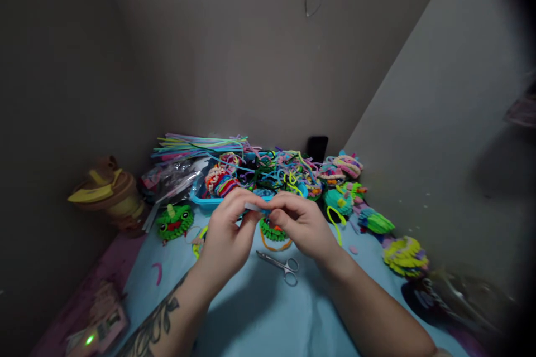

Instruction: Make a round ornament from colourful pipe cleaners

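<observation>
My left hand (pixel 230 231) is closed in a pinch on a small whitish strip (pixel 252 207), whose exact kind I cannot make out. The fingertips of my right hand (pixel 305 226) are pressed together at the strip's right end, touching my left fingers. Just below and behind the hands, a green fuzzy pipe-cleaner piece (pixel 273 230) with an orange loop (pixel 276 247) lies on the blue cloth, partly hidden. Nearer to me rests a small pair of metal scissors (pixel 280 266). A yellow-green pipe cleaner (pixel 200 242) shows behind my left wrist.
Behind the hands stands a blue basket (pixel 205 201) heaped with tangled pipe cleaners. A bundle of straight pastel pipe cleaners (pixel 196 145) lies beyond it. A green frog-like figure (pixel 175 222) and a brown tumbler (pixel 111 195) are left; fuzzy figures, including a yellow one (pixel 405 256), line the right.
</observation>
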Tool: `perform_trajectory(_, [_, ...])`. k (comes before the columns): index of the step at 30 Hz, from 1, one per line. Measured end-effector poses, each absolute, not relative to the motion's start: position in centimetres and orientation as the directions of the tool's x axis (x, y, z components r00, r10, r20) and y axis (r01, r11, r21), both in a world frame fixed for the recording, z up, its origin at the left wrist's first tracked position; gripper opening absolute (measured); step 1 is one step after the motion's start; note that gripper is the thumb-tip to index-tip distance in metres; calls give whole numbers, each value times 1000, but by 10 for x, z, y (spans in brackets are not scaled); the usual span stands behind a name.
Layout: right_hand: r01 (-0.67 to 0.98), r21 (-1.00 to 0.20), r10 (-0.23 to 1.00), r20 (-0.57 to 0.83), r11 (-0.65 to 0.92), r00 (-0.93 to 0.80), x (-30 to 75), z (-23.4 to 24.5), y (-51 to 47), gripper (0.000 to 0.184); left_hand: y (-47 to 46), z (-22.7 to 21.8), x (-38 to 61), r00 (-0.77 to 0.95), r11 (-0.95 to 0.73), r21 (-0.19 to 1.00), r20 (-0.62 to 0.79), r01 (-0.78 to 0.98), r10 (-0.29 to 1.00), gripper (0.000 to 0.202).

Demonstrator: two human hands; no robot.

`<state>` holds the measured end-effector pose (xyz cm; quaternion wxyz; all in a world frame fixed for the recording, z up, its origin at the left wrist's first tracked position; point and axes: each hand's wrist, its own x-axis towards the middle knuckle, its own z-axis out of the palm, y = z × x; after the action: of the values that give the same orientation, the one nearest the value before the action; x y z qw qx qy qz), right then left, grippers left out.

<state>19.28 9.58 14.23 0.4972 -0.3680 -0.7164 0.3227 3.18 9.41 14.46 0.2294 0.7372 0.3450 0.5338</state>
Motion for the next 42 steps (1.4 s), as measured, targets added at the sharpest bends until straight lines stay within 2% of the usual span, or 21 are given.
perform_trajectory(3, [40, -948, 899, 284, 315, -332, 198, 140, 99, 29, 94, 148, 29, 276, -677, 693, 619, 248, 735, 17])
perform_trajectory(7, [-109, -991, 889, 113, 72, -444, 202, 133, 103, 34, 95, 153, 27, 331, -683, 685, 602, 254, 727, 17])
perform_trajectory(13, [-197, -980, 933, 107, 40, -344, 203, 132, 104, 31, 101, 148, 26, 249, -633, 714, 582, 298, 774, 10])
perform_trajectory(17, [-199, -976, 948, 141, 86, -285, 204, 132, 106, 31, 103, 146, 25, 220, -622, 718, 582, 312, 783, 7])
perform_trajectory(22, [-83, -977, 956, 212, 199, -203, 201, 133, 105, 30, 98, 150, 27, 196, -604, 725, 573, 332, 796, 8])
perform_trajectory(26, [97, -933, 936, 336, 345, -104, 197, 138, 101, 22, 96, 153, 30, 168, -584, 740, 562, 333, 809, 7])
perform_trajectory(30, [304, -828, 873, 486, 472, -31, 194, 139, 96, 10, 96, 152, 31, 152, -551, 774, 532, 312, 833, 8])
perform_trajectory(34, [435, -720, 802, 598, 541, -7, 191, 139, 94, 4, 97, 146, 33, 136, -481, 836, 461, 265, 877, 7])
perform_trajectory(42, [583, -505, 631, 776, 636, -16, 187, 131, 91, 9, 97, 132, 43, 60, -325, 938, 320, 115, 945, 11])
